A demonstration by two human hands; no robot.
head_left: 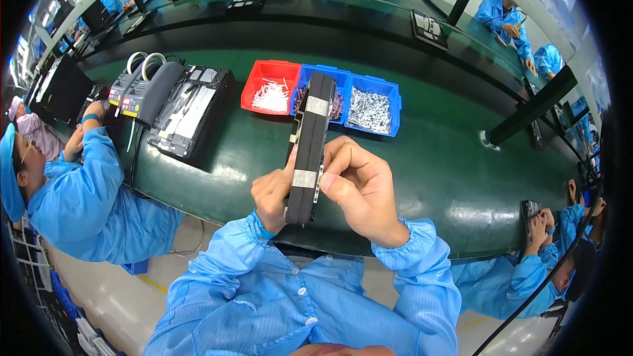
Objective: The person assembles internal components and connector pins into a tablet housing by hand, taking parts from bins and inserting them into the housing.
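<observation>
My left hand (270, 196) grips a long black flat housing (310, 148) from its left side. It stands on edge above the bench, with silver tape patches on the edge facing me. My right hand (359, 188) is on the other side, thumb and forefinger pinched at a small pale strip (318, 183) lying along the housing. What kind of part the strip is I cannot make out. Beyond the housing sit a red bin (250, 95) of white slender pieces, a blue bin (343, 79) of dark pieces, partly hidden by the housing, and another blue bin (394, 109) of silvery pieces.
A stack of similar black units (191, 112) stands at the left, beside grey machines (148, 89) with white reels. The green bench (435, 178) stretches to the right, where a metal post (534, 109) rises. Co-workers in blue sit left, right and across, past a conveyor (330, 23) carrying more units.
</observation>
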